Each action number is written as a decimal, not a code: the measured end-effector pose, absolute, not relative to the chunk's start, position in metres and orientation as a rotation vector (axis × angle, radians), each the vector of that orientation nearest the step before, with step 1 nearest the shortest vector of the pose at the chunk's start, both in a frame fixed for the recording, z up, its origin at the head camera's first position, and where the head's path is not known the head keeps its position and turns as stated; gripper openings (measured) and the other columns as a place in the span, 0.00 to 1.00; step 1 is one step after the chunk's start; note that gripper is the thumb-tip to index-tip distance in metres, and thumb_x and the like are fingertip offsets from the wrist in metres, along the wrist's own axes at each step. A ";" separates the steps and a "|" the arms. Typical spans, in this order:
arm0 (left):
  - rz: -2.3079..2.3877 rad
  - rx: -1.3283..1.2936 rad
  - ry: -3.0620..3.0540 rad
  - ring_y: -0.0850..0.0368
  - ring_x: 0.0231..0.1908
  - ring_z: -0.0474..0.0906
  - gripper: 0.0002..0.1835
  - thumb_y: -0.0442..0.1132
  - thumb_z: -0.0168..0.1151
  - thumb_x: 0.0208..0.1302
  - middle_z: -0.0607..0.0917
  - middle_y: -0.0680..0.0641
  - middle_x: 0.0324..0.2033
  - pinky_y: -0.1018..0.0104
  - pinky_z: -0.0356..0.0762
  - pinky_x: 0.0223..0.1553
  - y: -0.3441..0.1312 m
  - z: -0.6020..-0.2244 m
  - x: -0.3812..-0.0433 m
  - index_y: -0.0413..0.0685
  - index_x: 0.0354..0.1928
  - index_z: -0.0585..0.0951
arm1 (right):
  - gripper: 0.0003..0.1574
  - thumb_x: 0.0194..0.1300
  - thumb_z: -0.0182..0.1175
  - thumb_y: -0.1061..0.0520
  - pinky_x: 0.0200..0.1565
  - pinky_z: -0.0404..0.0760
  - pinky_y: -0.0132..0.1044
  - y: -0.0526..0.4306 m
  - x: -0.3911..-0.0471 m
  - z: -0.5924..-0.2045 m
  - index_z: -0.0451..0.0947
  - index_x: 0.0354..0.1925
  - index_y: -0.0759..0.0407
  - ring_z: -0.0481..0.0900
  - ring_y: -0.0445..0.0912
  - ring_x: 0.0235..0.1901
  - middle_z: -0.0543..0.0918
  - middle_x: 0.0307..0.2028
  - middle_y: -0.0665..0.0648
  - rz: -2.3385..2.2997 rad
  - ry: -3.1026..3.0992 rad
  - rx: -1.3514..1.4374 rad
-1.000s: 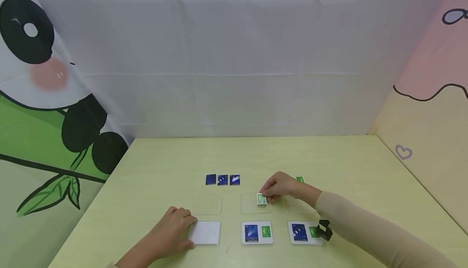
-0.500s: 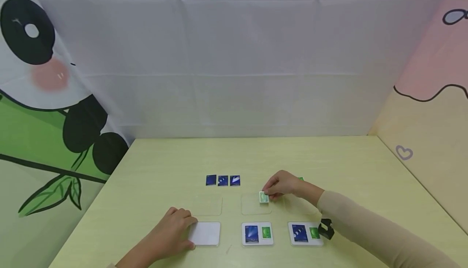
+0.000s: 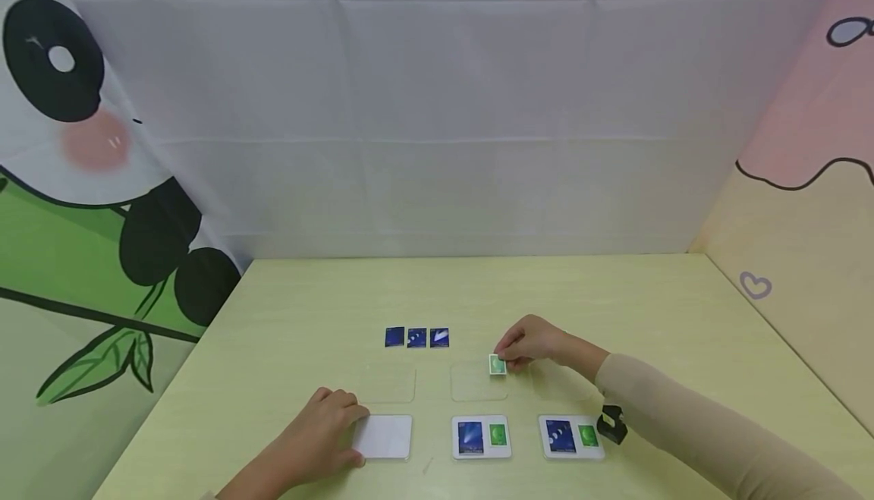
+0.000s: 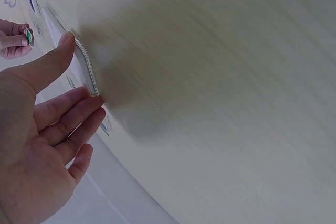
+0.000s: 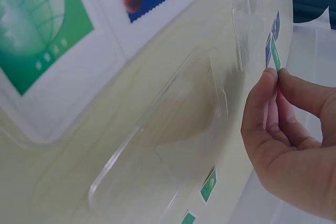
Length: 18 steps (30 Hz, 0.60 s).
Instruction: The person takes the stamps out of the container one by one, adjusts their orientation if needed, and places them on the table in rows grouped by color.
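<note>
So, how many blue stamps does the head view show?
5: three loose blue stamps in a row on the table, one on the middle white card, one on the right white card; others may be hidden.

Take the middle card (image 3: 486, 439) as your clock's centre. It bears a stamp pair (image 3: 470, 438), at its nine and three; the right card (image 3: 587, 451), at three o'clock, bears another pair (image 3: 561, 436). At nine lies the left card (image 3: 384, 437), your left hand (image 3: 321, 435) on its nine o'clock edge. The left cover (image 3: 389, 385), middle cover (image 3: 471, 385) and right cover (image 5: 157, 129) lie at twelve from their cards. Eleven o'clock has a three-stamp row (image 3: 416, 338). Between twelve and one, your right hand (image 3: 529, 339) holds a stamp (image 3: 498, 365).
</note>
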State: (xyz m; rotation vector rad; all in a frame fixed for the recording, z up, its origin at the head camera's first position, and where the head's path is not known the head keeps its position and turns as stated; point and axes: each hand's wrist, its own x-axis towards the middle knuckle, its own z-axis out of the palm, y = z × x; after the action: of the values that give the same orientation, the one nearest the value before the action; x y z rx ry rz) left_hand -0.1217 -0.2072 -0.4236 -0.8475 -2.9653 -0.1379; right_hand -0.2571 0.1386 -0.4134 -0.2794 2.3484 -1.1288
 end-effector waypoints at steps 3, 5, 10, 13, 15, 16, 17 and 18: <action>-0.134 -0.849 -2.963 0.61 0.38 0.74 0.27 0.54 0.77 0.40 0.83 0.54 0.35 0.61 0.68 0.46 -0.207 -0.423 -0.121 0.47 0.41 0.84 | 0.08 0.62 0.63 0.61 0.34 0.83 0.33 0.139 -0.259 -0.414 0.85 0.38 0.65 0.78 0.39 0.24 0.85 0.27 0.52 -1.114 2.360 -0.286; -0.130 -0.850 -2.961 0.61 0.38 0.74 0.27 0.54 0.77 0.40 0.83 0.54 0.35 0.61 0.68 0.46 -0.207 -0.423 -0.121 0.47 0.41 0.84 | 0.08 0.62 0.63 0.61 0.33 0.83 0.33 0.140 -0.260 -0.414 0.85 0.38 0.64 0.78 0.39 0.24 0.85 0.27 0.52 -1.108 2.366 -0.287; -0.125 -0.850 -2.961 0.61 0.38 0.74 0.27 0.54 0.76 0.40 0.83 0.54 0.35 0.61 0.68 0.45 -0.207 -0.423 -0.122 0.47 0.42 0.84 | 0.09 0.62 0.63 0.60 0.33 0.83 0.33 0.141 -0.262 -0.414 0.85 0.39 0.64 0.79 0.39 0.24 0.86 0.28 0.53 -1.098 2.373 -0.286; -0.127 -0.850 -2.967 0.61 0.38 0.74 0.27 0.54 0.77 0.40 0.83 0.54 0.35 0.61 0.68 0.45 -0.207 -0.423 -0.122 0.47 0.42 0.84 | 0.09 0.62 0.63 0.60 0.33 0.83 0.33 0.141 -0.263 -0.413 0.85 0.39 0.64 0.79 0.39 0.24 0.86 0.27 0.52 -1.096 2.380 -0.280; -0.127 -0.847 -2.971 0.61 0.38 0.74 0.27 0.54 0.77 0.40 0.83 0.54 0.35 0.61 0.68 0.45 -0.207 -0.423 -0.122 0.47 0.41 0.84 | 0.09 0.62 0.63 0.61 0.34 0.83 0.33 0.141 -0.263 -0.412 0.84 0.39 0.65 0.79 0.39 0.24 0.86 0.27 0.53 -1.097 2.386 -0.277; -0.127 -0.845 -2.973 0.61 0.38 0.74 0.27 0.54 0.77 0.40 0.83 0.54 0.35 0.61 0.68 0.46 -0.206 -0.423 -0.122 0.46 0.41 0.84 | 0.09 0.62 0.63 0.61 0.34 0.84 0.33 0.141 -0.264 -0.412 0.84 0.39 0.65 0.79 0.39 0.25 0.86 0.27 0.53 -1.099 2.387 -0.274; -0.126 -0.843 -2.975 0.61 0.38 0.74 0.27 0.54 0.77 0.40 0.83 0.54 0.35 0.61 0.68 0.46 -0.206 -0.423 -0.122 0.46 0.41 0.84 | 0.08 0.62 0.63 0.61 0.34 0.84 0.34 0.141 -0.264 -0.411 0.84 0.38 0.65 0.79 0.39 0.25 0.86 0.27 0.53 -1.102 2.386 -0.272; -0.125 -0.840 -2.978 0.61 0.38 0.74 0.27 0.54 0.77 0.40 0.83 0.54 0.36 0.60 0.68 0.46 -0.206 -0.423 -0.122 0.46 0.41 0.84 | 0.08 0.62 0.63 0.61 0.35 0.84 0.34 0.142 -0.264 -0.410 0.84 0.38 0.65 0.79 0.40 0.25 0.86 0.27 0.54 -1.107 2.383 -0.271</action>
State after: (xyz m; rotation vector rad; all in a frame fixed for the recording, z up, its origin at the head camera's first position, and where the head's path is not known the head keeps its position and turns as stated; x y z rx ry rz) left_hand -0.1218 -0.2061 -0.4233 -0.8398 -2.9779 -0.1255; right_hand -0.2639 0.1419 -0.4096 -0.2708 2.3826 -1.1070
